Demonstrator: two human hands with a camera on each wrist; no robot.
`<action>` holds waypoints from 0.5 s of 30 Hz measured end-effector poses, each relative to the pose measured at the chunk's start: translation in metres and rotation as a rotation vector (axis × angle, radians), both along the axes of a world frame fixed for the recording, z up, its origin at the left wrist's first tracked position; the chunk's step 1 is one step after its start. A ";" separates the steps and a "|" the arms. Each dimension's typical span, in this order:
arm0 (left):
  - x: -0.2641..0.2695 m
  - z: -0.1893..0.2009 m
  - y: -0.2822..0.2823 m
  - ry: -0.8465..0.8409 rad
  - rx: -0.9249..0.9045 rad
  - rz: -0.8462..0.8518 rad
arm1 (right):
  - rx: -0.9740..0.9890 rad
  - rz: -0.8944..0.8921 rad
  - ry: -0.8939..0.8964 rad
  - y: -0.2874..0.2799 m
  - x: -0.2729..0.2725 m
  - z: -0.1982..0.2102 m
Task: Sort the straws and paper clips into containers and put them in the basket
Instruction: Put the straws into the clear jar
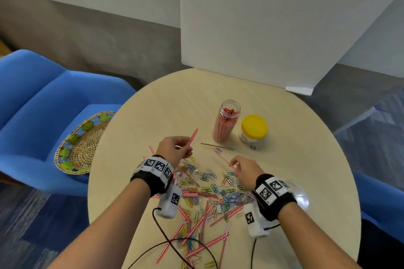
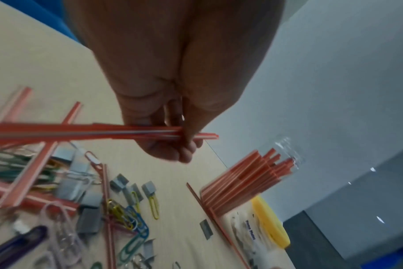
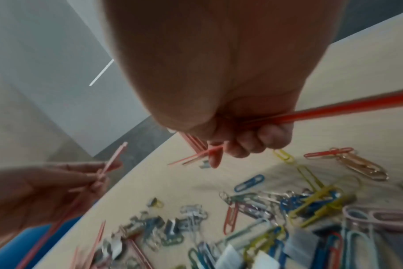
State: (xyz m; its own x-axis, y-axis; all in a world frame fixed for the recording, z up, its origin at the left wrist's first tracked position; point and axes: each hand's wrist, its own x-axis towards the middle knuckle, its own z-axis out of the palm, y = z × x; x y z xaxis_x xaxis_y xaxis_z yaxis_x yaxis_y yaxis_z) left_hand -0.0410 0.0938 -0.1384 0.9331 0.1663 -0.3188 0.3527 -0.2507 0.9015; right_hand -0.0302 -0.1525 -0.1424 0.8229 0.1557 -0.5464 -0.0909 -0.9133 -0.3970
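My left hand (image 1: 175, 150) pinches a small bunch of red-and-white straws (image 1: 192, 136) above the pile; the left wrist view shows the straws (image 2: 104, 132) held between thumb and fingers (image 2: 184, 149). My right hand (image 1: 242, 169) grips a red straw (image 1: 225, 160) low over the clips, its fingers (image 3: 253, 143) curled round the straw (image 3: 334, 109). Mixed straws and coloured paper clips (image 1: 205, 199) lie heaped on the round table (image 1: 170, 105). A clear jar (image 1: 226, 123) stands open, full of red straws. Beside it is a yellow-lidded jar (image 1: 253, 132).
A woven basket (image 1: 80, 144) sits on the blue chair (image 1: 43, 98) left of the table. A thin wooden stick (image 1: 216, 147) lies in front of the jars. White panels (image 1: 262, 17) stand behind the table. Black cables (image 1: 166, 240) trail over the near edge.
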 end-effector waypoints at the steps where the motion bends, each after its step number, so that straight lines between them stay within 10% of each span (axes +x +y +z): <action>1: -0.001 -0.003 0.005 0.039 0.012 0.021 | -0.009 -0.001 0.038 0.004 -0.002 0.000; 7: -0.029 0.000 0.047 0.146 0.345 0.078 | -0.105 0.026 0.149 0.019 -0.014 -0.006; 15: -0.088 -0.020 0.061 0.047 0.741 -0.623 | -0.100 0.059 0.061 0.040 -0.020 -0.006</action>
State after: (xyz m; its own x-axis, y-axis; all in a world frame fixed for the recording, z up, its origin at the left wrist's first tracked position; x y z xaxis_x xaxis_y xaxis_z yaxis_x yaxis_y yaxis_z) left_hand -0.1292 0.1543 -0.1580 0.9108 -0.1797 -0.3717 -0.0035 -0.9037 0.4282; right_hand -0.0507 -0.1125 -0.1488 0.7788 0.1450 -0.6102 -0.0570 -0.9525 -0.2992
